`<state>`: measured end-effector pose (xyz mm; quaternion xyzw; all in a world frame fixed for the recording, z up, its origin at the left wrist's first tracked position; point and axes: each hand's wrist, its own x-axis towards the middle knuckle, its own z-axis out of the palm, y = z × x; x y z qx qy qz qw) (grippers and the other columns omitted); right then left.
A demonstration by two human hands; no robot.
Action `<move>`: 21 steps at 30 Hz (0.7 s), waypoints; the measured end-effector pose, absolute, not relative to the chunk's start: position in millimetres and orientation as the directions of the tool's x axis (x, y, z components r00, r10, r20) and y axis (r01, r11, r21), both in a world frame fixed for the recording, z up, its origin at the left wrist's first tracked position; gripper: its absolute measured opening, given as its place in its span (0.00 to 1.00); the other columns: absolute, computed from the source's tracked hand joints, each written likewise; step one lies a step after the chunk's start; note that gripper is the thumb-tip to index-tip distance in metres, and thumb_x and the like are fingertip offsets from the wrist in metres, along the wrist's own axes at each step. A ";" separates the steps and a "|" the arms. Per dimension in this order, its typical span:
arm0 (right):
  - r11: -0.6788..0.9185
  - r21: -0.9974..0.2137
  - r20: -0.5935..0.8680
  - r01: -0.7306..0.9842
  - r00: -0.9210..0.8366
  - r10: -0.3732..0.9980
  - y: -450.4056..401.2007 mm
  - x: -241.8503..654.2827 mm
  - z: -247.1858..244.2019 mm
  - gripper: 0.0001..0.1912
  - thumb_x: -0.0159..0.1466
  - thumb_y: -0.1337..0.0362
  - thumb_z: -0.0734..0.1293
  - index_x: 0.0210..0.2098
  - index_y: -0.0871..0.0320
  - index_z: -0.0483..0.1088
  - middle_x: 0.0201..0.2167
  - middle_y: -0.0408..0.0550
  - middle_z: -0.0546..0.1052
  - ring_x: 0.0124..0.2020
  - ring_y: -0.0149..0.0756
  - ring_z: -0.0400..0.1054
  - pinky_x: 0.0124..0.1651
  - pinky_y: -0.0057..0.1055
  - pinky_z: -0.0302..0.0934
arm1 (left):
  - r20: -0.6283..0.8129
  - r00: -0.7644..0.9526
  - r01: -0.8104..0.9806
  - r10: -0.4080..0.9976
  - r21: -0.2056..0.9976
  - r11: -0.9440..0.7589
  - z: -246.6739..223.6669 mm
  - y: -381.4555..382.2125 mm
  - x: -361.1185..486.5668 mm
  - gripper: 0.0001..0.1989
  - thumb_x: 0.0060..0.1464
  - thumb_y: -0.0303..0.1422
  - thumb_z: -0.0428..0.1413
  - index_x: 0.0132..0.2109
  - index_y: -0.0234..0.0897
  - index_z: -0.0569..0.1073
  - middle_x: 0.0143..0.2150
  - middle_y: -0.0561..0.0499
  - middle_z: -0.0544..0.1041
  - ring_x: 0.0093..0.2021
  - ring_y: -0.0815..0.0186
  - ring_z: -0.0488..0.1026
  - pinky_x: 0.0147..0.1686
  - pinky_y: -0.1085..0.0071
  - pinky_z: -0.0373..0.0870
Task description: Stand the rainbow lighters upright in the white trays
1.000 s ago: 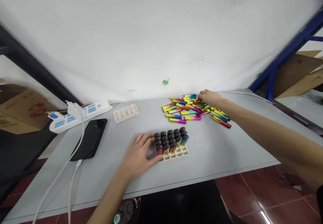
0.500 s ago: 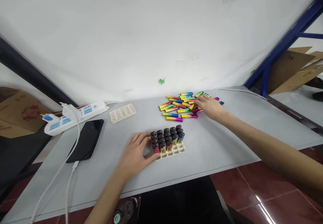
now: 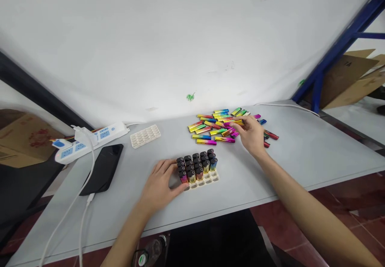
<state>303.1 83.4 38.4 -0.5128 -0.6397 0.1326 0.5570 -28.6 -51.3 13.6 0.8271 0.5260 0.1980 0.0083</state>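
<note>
My left hand (image 3: 161,184) curls round the left end of a cream-coloured tray (image 3: 207,182), its thumb at the front corner and its fingers beside the rear rows. Upright in that tray's holes stand several black-topped lighters (image 3: 191,175) with shiny coloured bodies; holes along the front show bare. At the right, over a loose pile of lighters (image 3: 210,125) in metallic rainbow colours, my right hand (image 3: 252,132) pinches one yellowish lighter (image 3: 239,121) between thumb and fingers. Part of the pile is hidden behind this hand.
A second cream tray (image 3: 146,136) lies near the wall. Left of it are a white power strip (image 3: 90,141) with plugs and a black phone (image 3: 104,168) on a white cable. Cardboard boxes (image 3: 345,78) stand beyond the blue frame (image 3: 317,92) at right.
My right hand has drawn back slightly from the pile, lifting a lighter in its fingers. Red lighters to its right now show. My left hand has stayed at the tray.
</note>
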 end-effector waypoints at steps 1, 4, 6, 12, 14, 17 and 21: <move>0.393 -0.839 0.491 0.375 0.211 0.845 81.9 299.3 36.4 0.14 0.61 0.53 0.73 0.41 0.55 0.75 0.32 0.46 0.76 0.30 0.37 0.72 0.35 0.36 0.68 | 0.322 0.367 0.867 0.873 0.221 -0.446 13.7 -51.2 -28.5 0.21 0.58 0.48 0.59 0.51 0.39 0.72 0.55 0.44 0.75 0.57 0.52 0.69 0.54 0.54 0.71; 0.242 -0.969 0.248 0.056 0.253 0.935 78.4 294.2 31.8 0.19 0.56 0.51 0.77 0.35 0.57 0.71 0.26 0.44 0.77 0.27 0.37 0.74 0.32 0.34 0.69 | 0.336 0.365 0.868 0.868 0.215 -0.448 14.0 -50.3 -28.2 0.21 0.57 0.47 0.61 0.51 0.39 0.72 0.54 0.44 0.75 0.56 0.51 0.70 0.54 0.54 0.71; 0.190 -0.980 0.173 -0.056 0.226 0.959 76.8 295.3 30.2 0.20 0.54 0.51 0.78 0.30 0.57 0.68 0.25 0.45 0.78 0.27 0.35 0.74 0.31 0.32 0.68 | 0.343 0.363 0.869 0.866 0.211 -0.448 13.9 -49.9 -28.5 0.21 0.56 0.46 0.61 0.51 0.39 0.72 0.54 0.44 0.75 0.56 0.51 0.70 0.54 0.54 0.71; 0.042 -0.955 0.016 -0.293 0.092 0.996 74.4 299.3 26.8 0.22 0.53 0.55 0.79 0.40 0.56 0.69 0.29 0.42 0.79 0.27 0.32 0.74 0.34 0.31 0.69 | 0.340 0.374 0.867 0.863 0.202 -0.455 12.9 -50.3 -29.8 0.20 0.56 0.45 0.61 0.51 0.39 0.71 0.55 0.44 0.75 0.56 0.51 0.70 0.53 0.55 0.72; -0.001 -0.960 -0.011 -0.280 0.032 0.999 74.1 298.7 25.8 0.21 0.55 0.55 0.77 0.44 0.56 0.69 0.29 0.41 0.78 0.28 0.32 0.74 0.35 0.31 0.70 | 0.341 0.375 0.867 0.862 0.200 -0.456 13.4 -50.7 -29.7 0.20 0.57 0.45 0.61 0.51 0.39 0.71 0.55 0.44 0.75 0.56 0.51 0.70 0.53 0.55 0.72; -0.039 -0.970 -0.041 -0.241 0.000 0.999 73.0 298.2 25.7 0.12 0.58 0.58 0.73 0.36 0.57 0.69 0.28 0.41 0.75 0.25 0.29 0.70 0.28 0.27 0.65 | 0.342 0.374 0.867 0.862 0.200 -0.455 14.1 -51.0 -29.5 0.20 0.57 0.45 0.60 0.51 0.39 0.71 0.54 0.43 0.75 0.56 0.51 0.70 0.53 0.55 0.72; -0.062 -0.965 -0.075 -0.253 0.040 0.996 70.2 298.1 29.6 0.10 0.57 0.63 0.68 0.31 0.54 0.61 0.26 0.39 0.73 0.17 0.25 0.58 0.19 0.25 0.48 | 0.336 0.370 0.873 0.866 0.193 -0.448 13.5 -50.8 -30.0 0.20 0.57 0.45 0.60 0.51 0.39 0.72 0.54 0.43 0.75 0.56 0.51 0.70 0.53 0.54 0.73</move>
